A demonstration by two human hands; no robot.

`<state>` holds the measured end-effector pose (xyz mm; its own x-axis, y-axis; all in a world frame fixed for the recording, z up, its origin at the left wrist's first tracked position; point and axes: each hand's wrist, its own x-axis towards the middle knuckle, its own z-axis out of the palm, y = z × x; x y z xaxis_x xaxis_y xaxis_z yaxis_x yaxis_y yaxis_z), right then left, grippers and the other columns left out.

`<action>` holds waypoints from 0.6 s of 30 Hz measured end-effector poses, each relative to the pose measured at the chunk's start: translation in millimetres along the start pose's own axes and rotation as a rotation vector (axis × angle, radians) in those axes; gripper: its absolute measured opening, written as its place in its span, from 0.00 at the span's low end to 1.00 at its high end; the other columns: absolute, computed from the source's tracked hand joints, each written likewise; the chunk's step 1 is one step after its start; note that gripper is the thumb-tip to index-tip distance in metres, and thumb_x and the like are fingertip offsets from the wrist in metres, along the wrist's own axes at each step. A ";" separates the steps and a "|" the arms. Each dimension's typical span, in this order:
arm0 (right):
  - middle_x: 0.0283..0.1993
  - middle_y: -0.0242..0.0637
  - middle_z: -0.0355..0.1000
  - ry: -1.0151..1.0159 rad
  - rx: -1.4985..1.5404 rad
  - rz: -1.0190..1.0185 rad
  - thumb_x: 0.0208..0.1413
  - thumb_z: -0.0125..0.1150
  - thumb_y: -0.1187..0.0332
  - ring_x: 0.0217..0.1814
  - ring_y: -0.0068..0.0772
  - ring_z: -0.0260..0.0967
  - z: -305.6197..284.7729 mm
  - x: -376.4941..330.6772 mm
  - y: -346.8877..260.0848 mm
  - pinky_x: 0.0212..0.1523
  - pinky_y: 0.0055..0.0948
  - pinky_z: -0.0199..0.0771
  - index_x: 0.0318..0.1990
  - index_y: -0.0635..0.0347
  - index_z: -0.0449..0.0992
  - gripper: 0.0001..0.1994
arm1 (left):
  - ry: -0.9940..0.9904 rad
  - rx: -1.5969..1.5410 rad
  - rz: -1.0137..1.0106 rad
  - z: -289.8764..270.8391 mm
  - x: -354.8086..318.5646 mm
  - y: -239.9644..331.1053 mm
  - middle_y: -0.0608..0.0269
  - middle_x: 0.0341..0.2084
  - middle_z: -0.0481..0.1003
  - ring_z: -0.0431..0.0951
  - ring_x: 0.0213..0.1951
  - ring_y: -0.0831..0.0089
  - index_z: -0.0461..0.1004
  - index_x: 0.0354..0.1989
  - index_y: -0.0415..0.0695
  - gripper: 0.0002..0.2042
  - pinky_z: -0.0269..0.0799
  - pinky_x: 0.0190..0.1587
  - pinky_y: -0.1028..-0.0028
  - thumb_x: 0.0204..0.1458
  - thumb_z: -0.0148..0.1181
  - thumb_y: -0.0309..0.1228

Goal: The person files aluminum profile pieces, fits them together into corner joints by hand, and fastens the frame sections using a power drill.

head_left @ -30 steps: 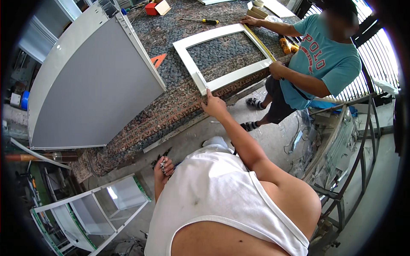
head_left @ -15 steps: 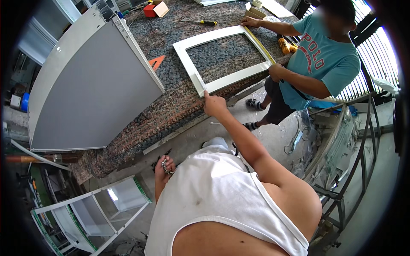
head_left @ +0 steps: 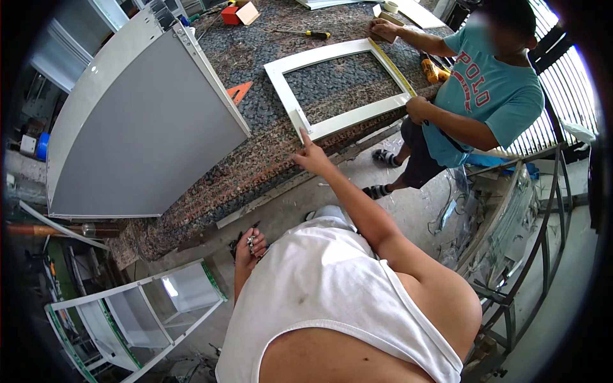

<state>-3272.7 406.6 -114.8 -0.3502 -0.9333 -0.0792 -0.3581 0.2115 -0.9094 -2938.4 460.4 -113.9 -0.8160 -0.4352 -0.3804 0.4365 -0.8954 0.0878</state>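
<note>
A white frame (head_left: pixel 361 115) lies flat on the speckled table (head_left: pixel 255 169), close along the near edge and toward the right end, with the table's surface showing through its opening. The person's right hand (head_left: pixel 311 158) reaches over the near edge to the frame's near left corner, index finger stretched out with its tip at that corner and thumb spread apart from it; whether the palm side holds anything is hidden. A yellow measuring tape (head_left: pixel 394 69) runs along the frame's right side. At the lower end of the tape is one hand (head_left: pixel 419 110) of a co-worker in a teal shirt (head_left: pixel 504 105); the co-worker's other hand (head_left: pixel 385 29) is beyond the frame's far right corner, beside a small cardboard box (head_left: pixel 391 19). A yellow drill (head_left: pixel 434 71) is near the table's right end. Beyond the frame, toward the far edge, lie a screwdriver (head_left: pixel 317 34) with a yellow and black handle and an open red box (head_left: pixel 231 15). An orange triangle (head_left: pixel 239 92) sits left of the frame, beside a large grey panel (head_left: pixel 147 127) with a curved white rim, which takes up the table's left end. Off the near edge, the person's left hand (head_left: pixel 248 250) is curled around small shiny metal pieces (head_left: pixel 251 241).
</note>
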 end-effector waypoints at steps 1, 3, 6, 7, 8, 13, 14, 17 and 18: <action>0.24 0.39 0.73 0.001 0.003 0.000 0.53 0.56 0.65 0.19 0.33 0.67 1.9 -0.1 0.4 0.23 0.28 0.68 0.60 0.63 0.62 0.26 | 0.002 0.003 -0.001 -0.6 0.9 -0.6 0.69 0.21 0.63 0.60 0.19 0.82 0.65 0.35 0.45 0.09 0.57 0.16 0.83 0.62 0.43 0.36; 0.25 0.38 0.72 -0.121 0.412 0.079 0.54 0.56 0.68 0.20 0.29 0.66 5.2 -0.8 1.3 0.23 0.25 0.68 0.59 0.63 0.64 0.24 | 0.080 0.004 0.020 -1.8 2.2 -2.9 0.69 0.21 0.63 0.60 0.19 0.82 0.65 0.35 0.44 0.09 0.56 0.16 0.83 0.62 0.43 0.36; 0.27 0.36 0.72 -0.242 0.823 0.154 0.54 0.57 0.71 0.21 0.24 0.66 6.6 -0.8 4.8 0.23 0.21 0.68 0.57 0.63 0.66 0.22 | 0.159 0.008 0.040 -1.9 2.6 -3.6 0.69 0.21 0.63 0.61 0.18 0.82 0.65 0.35 0.44 0.09 0.56 0.16 0.83 0.62 0.43 0.36; 0.27 0.36 0.72 -0.219 0.818 0.166 0.54 0.56 0.71 0.22 0.24 0.66 5.2 -1.1 7.5 0.24 0.20 0.68 0.57 0.64 0.67 0.21 | 0.162 -0.006 0.034 -1.1 2.3 -3.4 0.69 0.21 0.63 0.61 0.18 0.82 0.65 0.35 0.44 0.09 0.56 0.16 0.83 0.62 0.43 0.36; 0.27 0.36 0.72 -0.195 0.814 0.179 0.55 0.55 0.71 0.22 0.23 0.66 3.5 -1.5 10.4 0.24 0.20 0.68 0.56 0.64 0.68 0.20 | 0.164 -0.020 0.028 -0.3 1.9 -3.2 0.69 0.21 0.63 0.61 0.19 0.82 0.65 0.35 0.44 0.09 0.56 0.17 0.83 0.62 0.43 0.37; 0.28 0.35 0.73 -0.146 0.834 0.228 0.56 0.54 0.72 0.22 0.22 0.66 1.7 -1.0 21.4 0.25 0.18 0.68 0.54 0.65 0.70 0.17 | 0.082 -0.043 -0.007 -0.4 2.0 -2.0 0.69 0.20 0.63 0.61 0.19 0.81 0.66 0.36 0.44 0.10 0.57 0.18 0.82 0.62 0.43 0.37; 0.28 0.35 0.73 -0.144 0.849 0.238 0.55 0.54 0.72 0.23 0.22 0.66 1.8 -0.6 23.2 0.25 0.18 0.68 0.53 0.65 0.70 0.17 | 0.039 -0.039 -0.017 -0.8 2.1 -1.9 0.69 0.21 0.63 0.61 0.19 0.81 0.66 0.36 0.44 0.10 0.57 0.18 0.82 0.62 0.43 0.37; 0.29 0.35 0.73 -0.124 0.884 0.240 0.55 0.54 0.73 0.23 0.22 0.66 1.5 -0.2 25.3 0.25 0.17 0.68 0.53 0.64 0.70 0.17 | -0.006 -0.030 -0.029 0.5 3.5 -2.4 0.68 0.21 0.63 0.61 0.20 0.81 0.66 0.36 0.44 0.10 0.57 0.19 0.82 0.62 0.43 0.37; 0.29 0.35 0.73 -0.106 0.904 0.229 0.55 0.54 0.73 0.23 0.22 0.66 1.3 -0.1 25.4 0.25 0.17 0.68 0.54 0.64 0.70 0.17 | -0.008 -0.025 -0.031 1.4 4.2 -2.3 0.68 0.21 0.63 0.61 0.19 0.80 0.66 0.36 0.44 0.10 0.57 0.18 0.82 0.62 0.43 0.37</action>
<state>-3280.5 411.7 -138.4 -0.2324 -0.9278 -0.2918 0.5335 0.1293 -0.8359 -2943.4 460.6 -114.4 -0.8322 -0.4081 -0.3753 0.4202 -0.9059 0.0531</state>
